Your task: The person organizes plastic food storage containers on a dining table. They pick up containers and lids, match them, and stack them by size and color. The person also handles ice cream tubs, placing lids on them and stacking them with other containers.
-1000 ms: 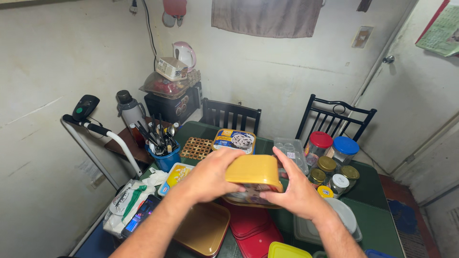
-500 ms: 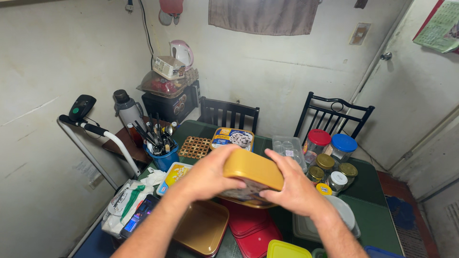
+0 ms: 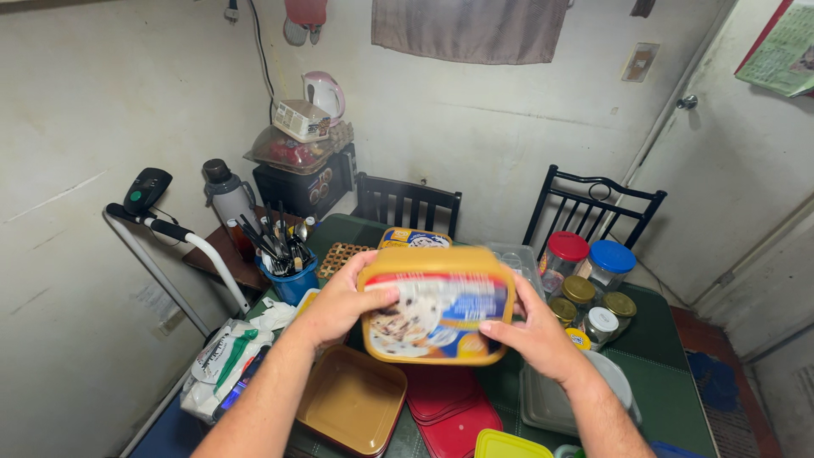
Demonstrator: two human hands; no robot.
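Crowding a dark green surface in a small room with pale walls are lidded glass jars, a blue cup of cutlery, red lids and an empty brown tub (two black chairs stand behind). The left hand and the right hand are each clamped on an end of a yellow ice cream tub, held in the air above the red lids. Half a second ago the tub showed its plain yellow side; now it has turned so its printed face looks up at the camera, and it sits higher in view.
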